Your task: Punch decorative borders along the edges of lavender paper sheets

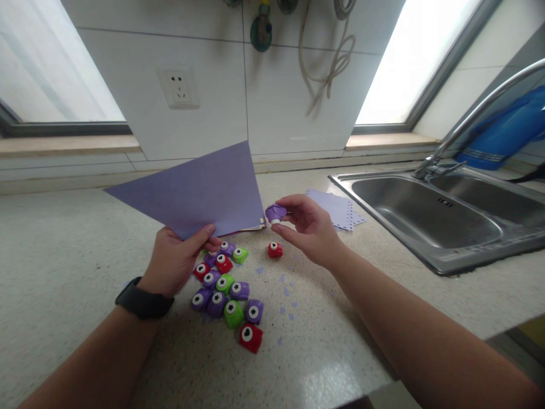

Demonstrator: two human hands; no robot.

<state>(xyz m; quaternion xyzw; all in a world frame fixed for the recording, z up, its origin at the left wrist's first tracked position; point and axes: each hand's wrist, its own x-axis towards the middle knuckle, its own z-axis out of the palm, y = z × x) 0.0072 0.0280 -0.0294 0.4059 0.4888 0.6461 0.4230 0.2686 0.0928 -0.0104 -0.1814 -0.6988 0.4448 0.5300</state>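
My left hand (176,258) pinches a stack of coloured paper with a purple sheet (200,190) on top, held tilted above the counter. My right hand (309,227) grips a small purple paper punch (276,213) at the sheet's right corner. Below the paper lies a cluster of several small punches (227,292) in purple, green and red. One red punch (275,249) sits apart, just under my right hand. Small purple paper cut-outs (286,292) are scattered on the speckled counter (63,255).
A pile of punched pale purple sheets (338,210) lies beside a steel sink (430,218) with a tap (464,122) at the right. A wall socket (179,88) and hanging hose (330,68) are on the tiled wall behind. A blue bag (506,133) lies far right.
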